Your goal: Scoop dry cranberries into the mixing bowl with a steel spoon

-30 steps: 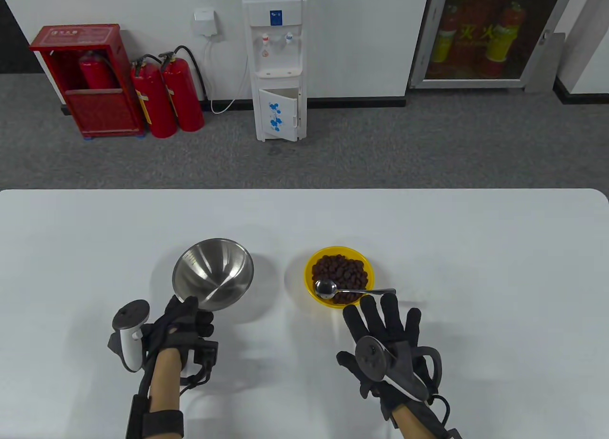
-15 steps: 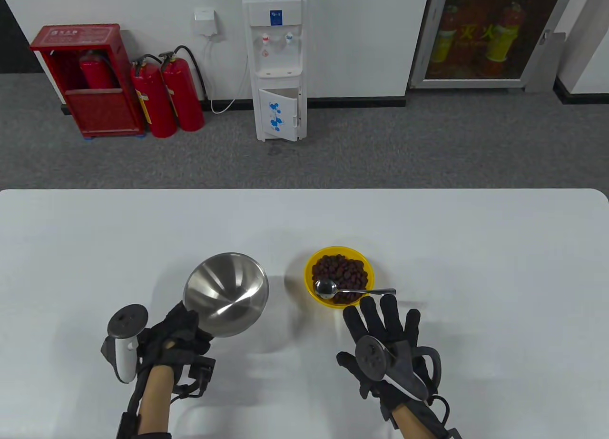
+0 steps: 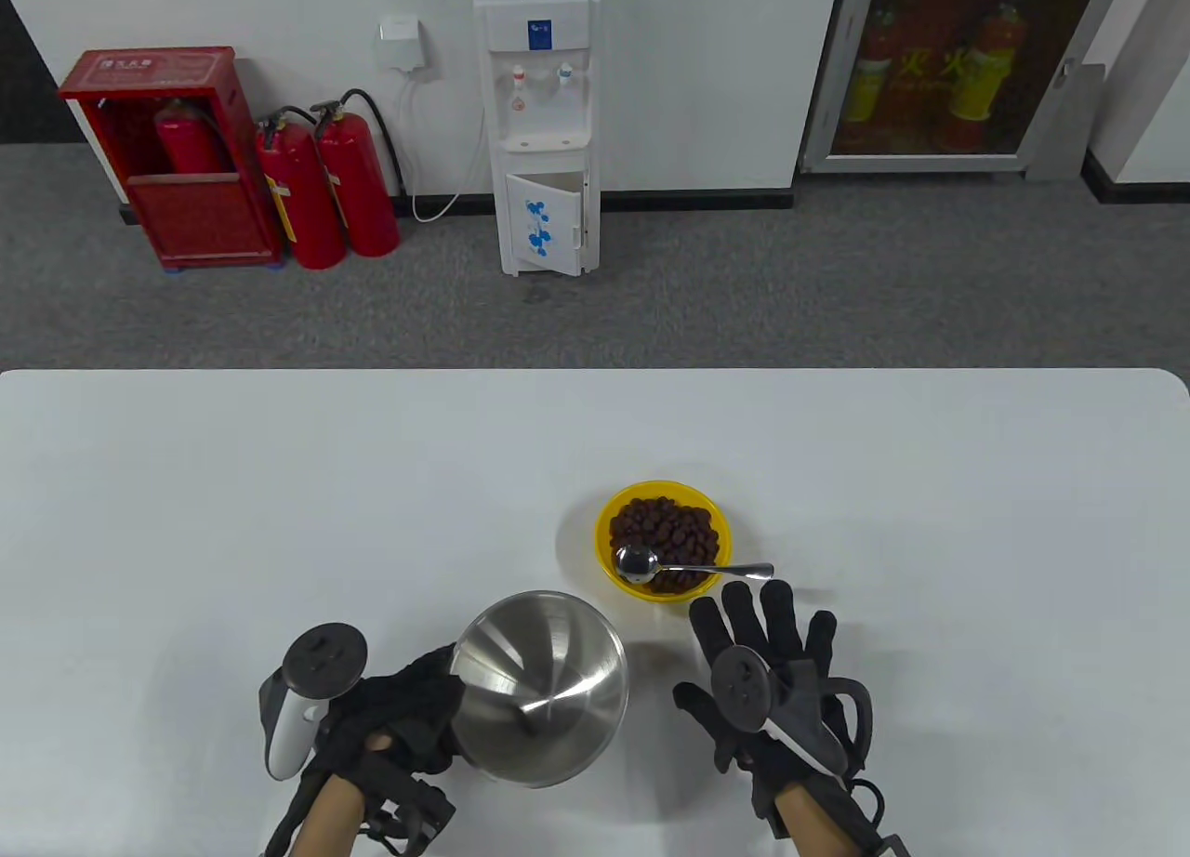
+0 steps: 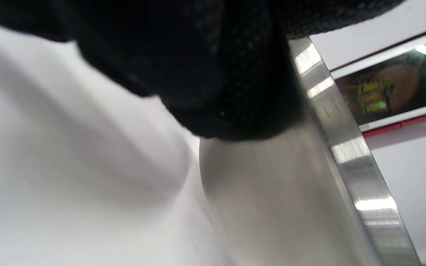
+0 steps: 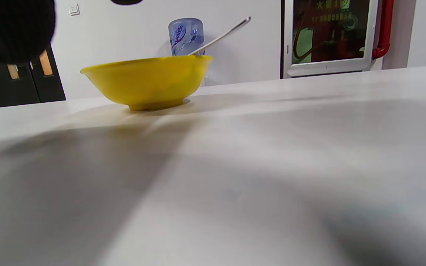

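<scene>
One label partly readable: water bottle (image 5: 185, 35), blue script, letters unclear.

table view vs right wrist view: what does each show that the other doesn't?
Only the table view: the left hand gripping the steel mixing bowl by its rim, tilted; the right hand spread open with fingers near the spoon handle; the cranberries in the yellow bowl; the spoon's bowl end lying among them.

Only the right wrist view: the yellow bowl's side and foot on the table, and the spoon handle angled up over its rim.

Both: yellow bowl, spoon, white table, water dispenser behind.
</scene>
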A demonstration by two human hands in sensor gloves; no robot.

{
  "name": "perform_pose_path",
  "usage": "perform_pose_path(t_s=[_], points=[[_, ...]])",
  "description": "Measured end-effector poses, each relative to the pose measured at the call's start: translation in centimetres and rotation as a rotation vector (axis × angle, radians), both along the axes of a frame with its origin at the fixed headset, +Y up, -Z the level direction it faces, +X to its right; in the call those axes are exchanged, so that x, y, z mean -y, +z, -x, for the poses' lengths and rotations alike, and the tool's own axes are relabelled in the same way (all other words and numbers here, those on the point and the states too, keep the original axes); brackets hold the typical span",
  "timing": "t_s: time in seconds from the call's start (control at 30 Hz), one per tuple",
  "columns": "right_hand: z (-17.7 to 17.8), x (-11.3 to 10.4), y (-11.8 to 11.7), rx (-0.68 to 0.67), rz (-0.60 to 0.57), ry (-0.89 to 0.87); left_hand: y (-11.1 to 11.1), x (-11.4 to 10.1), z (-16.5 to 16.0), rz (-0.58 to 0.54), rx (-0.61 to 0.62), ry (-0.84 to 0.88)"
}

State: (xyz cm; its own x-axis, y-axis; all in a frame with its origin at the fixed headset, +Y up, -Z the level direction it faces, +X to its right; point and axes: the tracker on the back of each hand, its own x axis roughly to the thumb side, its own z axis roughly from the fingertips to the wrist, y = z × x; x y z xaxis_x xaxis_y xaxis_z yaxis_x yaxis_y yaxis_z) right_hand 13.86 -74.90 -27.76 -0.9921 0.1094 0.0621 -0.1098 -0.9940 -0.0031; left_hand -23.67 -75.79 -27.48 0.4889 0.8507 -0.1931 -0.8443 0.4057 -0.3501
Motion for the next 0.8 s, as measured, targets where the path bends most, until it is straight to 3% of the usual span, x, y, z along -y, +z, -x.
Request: perform_pose_path(t_s=[0.23,0.5,0.8], points=[[0.1,0.3,0.0,-0.009,0.005,0.009,0.1,0.3,-1.0,0.042,0.105,-0.007],[0.2,0.5,-0.1,-0.015,-0.01,-0.014,0.2,0.7,-2.0,0.069,0.188,-0.132],[0.1,0.5,-0.1,-0.01,-0.012,-0.028,0.2,1.1,-2.1,0.112,0.209,-0.145]])
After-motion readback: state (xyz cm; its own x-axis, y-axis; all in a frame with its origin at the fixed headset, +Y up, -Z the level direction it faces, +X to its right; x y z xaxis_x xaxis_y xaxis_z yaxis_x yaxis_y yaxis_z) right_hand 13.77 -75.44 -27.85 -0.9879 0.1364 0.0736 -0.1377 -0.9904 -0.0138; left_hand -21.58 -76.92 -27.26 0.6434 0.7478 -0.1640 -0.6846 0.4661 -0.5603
